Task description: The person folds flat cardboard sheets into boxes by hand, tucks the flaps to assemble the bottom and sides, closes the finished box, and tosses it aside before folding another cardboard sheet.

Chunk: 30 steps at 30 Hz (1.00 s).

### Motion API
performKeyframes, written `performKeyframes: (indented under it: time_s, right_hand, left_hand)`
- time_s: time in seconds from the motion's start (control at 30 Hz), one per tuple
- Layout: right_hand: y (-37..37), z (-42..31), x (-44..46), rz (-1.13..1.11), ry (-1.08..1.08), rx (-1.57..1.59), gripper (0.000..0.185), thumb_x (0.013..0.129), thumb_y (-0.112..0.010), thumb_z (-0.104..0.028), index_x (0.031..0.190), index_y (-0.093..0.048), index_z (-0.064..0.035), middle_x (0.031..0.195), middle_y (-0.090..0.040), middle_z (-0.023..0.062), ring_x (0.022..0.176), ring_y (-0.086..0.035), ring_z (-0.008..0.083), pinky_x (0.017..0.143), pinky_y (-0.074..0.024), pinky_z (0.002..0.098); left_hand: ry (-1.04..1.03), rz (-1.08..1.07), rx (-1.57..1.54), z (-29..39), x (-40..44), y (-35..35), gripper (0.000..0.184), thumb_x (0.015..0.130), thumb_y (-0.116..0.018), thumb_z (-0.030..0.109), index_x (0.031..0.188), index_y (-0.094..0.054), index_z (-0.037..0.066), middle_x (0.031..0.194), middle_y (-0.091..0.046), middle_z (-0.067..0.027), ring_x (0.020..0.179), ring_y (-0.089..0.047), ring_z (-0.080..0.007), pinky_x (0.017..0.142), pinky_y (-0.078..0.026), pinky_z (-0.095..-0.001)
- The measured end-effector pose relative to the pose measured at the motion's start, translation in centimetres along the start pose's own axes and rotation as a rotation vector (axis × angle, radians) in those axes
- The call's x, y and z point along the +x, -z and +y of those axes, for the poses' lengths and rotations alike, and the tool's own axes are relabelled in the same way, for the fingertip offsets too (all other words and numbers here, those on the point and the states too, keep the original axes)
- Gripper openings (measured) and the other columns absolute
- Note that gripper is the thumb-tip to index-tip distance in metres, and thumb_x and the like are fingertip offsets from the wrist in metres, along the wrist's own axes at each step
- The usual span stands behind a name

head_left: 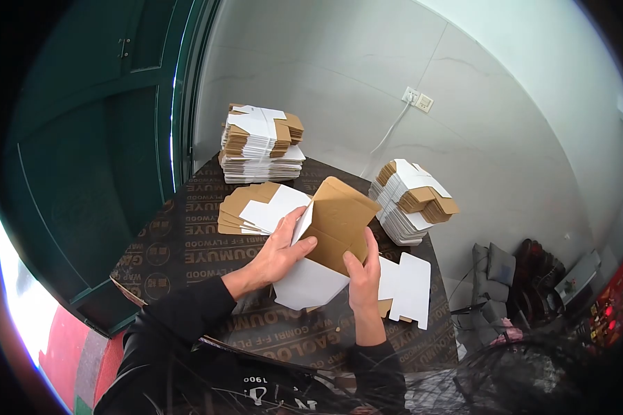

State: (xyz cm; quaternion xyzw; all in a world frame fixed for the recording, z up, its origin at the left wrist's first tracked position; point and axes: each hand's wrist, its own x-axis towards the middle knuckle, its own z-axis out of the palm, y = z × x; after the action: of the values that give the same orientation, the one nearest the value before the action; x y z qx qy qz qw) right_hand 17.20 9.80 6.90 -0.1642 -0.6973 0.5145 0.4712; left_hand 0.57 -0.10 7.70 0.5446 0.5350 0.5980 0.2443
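Note:
A partly folded cardboard box (339,225), white outside and brown inside, is held between my two hands above the table. My left hand (280,250) grips its left wall, thumb over the inner edge. On the right side, my right hand (364,277) has its thumb inside and its fingers behind the wall. The box's far flap stands up, and a white flap (308,283) hangs toward me. Flat box blanks (246,207) lie fanned out behind my left hand. More flat blanks (408,287) lie just right of my right hand.
Two tall stacks of folded blanks, a left stack (262,142) and a right stack (412,200), stand at the back of the dark plywood table (208,259). A wall socket (417,99) with a plugged-in cable is behind. A green door (104,173) is at left, a grey sofa (491,277) at right.

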Motion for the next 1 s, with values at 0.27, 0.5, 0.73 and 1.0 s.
performKeyframes:
  time_s: [0.27,0.5,0.73,1.0]
  right_hand:
    - [-0.4,-0.1,0.3,0.015,0.006,0.023,0.062,0.090,-0.048,-0.012,0.146,-0.028,0.0038,0.143,-0.039,0.0227,0.128,-0.042,0.0307,0.106,-0.0341,0.0365]
    - [0.5,0.7,1.2,0.093,-0.268,0.166,0.057,0.092,-0.049,-0.016,0.143,-0.030,0.0031,0.138,-0.044,0.0220,0.123,-0.046,0.0290,0.103,-0.0360,0.0354]
    - [-0.1,-1.1,0.9,0.170,0.472,-0.777,0.032,0.093,-0.053,-0.015,0.121,-0.052,0.0012,0.115,-0.058,0.0149,0.100,-0.054,0.0188,0.086,-0.0416,0.0293]
    - [-0.1,-2.4,1.0,-0.298,-0.223,-0.310,0.012,0.093,-0.056,-0.010,0.101,-0.060,-0.0010,0.092,-0.064,0.0043,0.072,-0.053,0.0098,0.065,-0.0406,0.0202]
  left_hand:
    - [0.025,-0.052,-0.200,-1.5,0.0,0.0,0.076,0.094,-0.054,0.035,0.150,-0.014,0.004,0.144,-0.028,-0.0290,0.130,-0.036,-0.0387,0.107,-0.033,-0.0449]
    - [-0.010,-0.177,-0.190,-2.9,0.0,0.3,0.083,0.093,-0.057,0.037,0.152,-0.007,0.005,0.143,-0.028,-0.0310,0.129,-0.038,-0.0395,0.106,-0.034,-0.0451]
    - [0.188,-0.138,-0.111,-2.3,0.6,1.5,0.086,0.090,-0.061,0.043,0.151,-0.015,0.003,0.139,-0.033,-0.0318,0.125,-0.042,-0.0382,0.104,-0.037,-0.0434]
    - [0.225,-0.188,-0.148,1.3,2.1,4.2,0.075,0.092,-0.057,0.046,0.143,-0.032,-0.002,0.128,-0.044,-0.0241,0.112,-0.047,-0.0288,0.095,-0.041,-0.0371]
